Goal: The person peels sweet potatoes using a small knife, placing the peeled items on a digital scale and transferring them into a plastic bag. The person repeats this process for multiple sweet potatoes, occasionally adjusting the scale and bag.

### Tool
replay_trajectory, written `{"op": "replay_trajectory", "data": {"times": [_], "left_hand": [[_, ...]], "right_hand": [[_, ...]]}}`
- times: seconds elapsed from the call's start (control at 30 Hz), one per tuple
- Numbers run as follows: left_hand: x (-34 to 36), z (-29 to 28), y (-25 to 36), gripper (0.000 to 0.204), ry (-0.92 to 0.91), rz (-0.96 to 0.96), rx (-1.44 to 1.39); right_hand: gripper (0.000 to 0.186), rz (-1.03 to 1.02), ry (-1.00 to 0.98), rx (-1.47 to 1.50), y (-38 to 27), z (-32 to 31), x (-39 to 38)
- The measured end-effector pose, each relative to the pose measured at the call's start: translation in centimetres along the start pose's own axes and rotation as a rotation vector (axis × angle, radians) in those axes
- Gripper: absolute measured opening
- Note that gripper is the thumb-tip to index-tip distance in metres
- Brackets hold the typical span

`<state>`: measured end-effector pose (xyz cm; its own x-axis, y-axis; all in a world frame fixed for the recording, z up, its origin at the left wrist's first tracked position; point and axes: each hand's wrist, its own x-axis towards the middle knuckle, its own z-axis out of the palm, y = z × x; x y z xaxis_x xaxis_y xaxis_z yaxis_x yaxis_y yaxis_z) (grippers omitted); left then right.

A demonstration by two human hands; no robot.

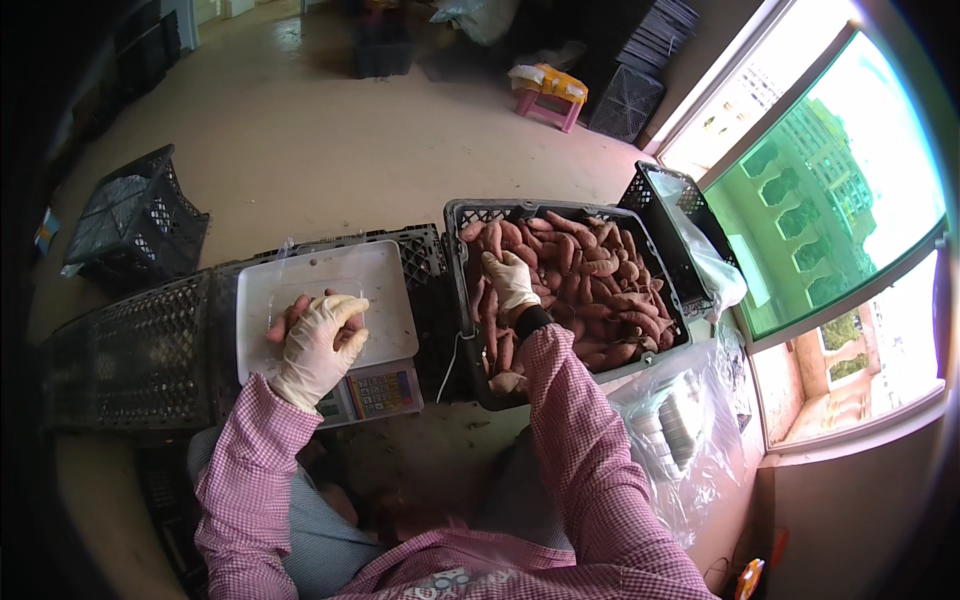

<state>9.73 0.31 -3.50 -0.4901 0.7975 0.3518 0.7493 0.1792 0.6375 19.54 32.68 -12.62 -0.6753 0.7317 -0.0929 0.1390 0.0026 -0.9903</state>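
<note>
My left hand, in a pale glove, is curled over a few small sweet potatoes above the white tray of a weighing scale. Reddish skin shows between its thumb and fingers and past its left side. Under it, a clear plastic box lies on the tray. My right hand, gloved too, reaches into the black crate heaped with sweet potatoes. Its fingers are closed on a sweet potato at the crate's left part; the fingertips are partly hidden.
The scale's keypad faces me. Upturned black crates support the scale, and another crate stands on the floor at left. Beyond the heaped crate is a plastic-lined crate. Clear bags with stacked containers lie at right, beside an open window.
</note>
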Motion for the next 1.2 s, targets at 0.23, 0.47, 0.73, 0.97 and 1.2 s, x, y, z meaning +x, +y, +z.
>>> {"op": "replay_trajectory", "data": {"times": [0.23,0.47,0.73,0.97,1.2], "left_hand": [[1.1,5.0,0.1,0.039,-0.075,-0.356,-0.809],[1.9,5.8,3.9,0.029,-0.014,-0.126,-1.000],[1.4,6.2,6.9,0.032,-0.094,0.077,-0.359],[1.9,6.2,8.1,0.026,-0.089,0.101,-0.393],[2.1,5.5,7.6,0.027,0.068,0.137,-0.204]], "right_hand": [[0.031,-0.387,-0.139,-0.163,-6.5,2.0,-11.5],[0.031,-0.689,-0.229,-0.588,-9.9,2.2,-17.8],[0.023,-0.731,-0.109,-0.793,-10.0,0.2,-17.8],[0.012,-0.546,-0.019,-0.917,-8.8,-1.2,-16.1],[0.023,-0.166,-0.302,-0.079,-8.7,-3.6,-14.2]]}}
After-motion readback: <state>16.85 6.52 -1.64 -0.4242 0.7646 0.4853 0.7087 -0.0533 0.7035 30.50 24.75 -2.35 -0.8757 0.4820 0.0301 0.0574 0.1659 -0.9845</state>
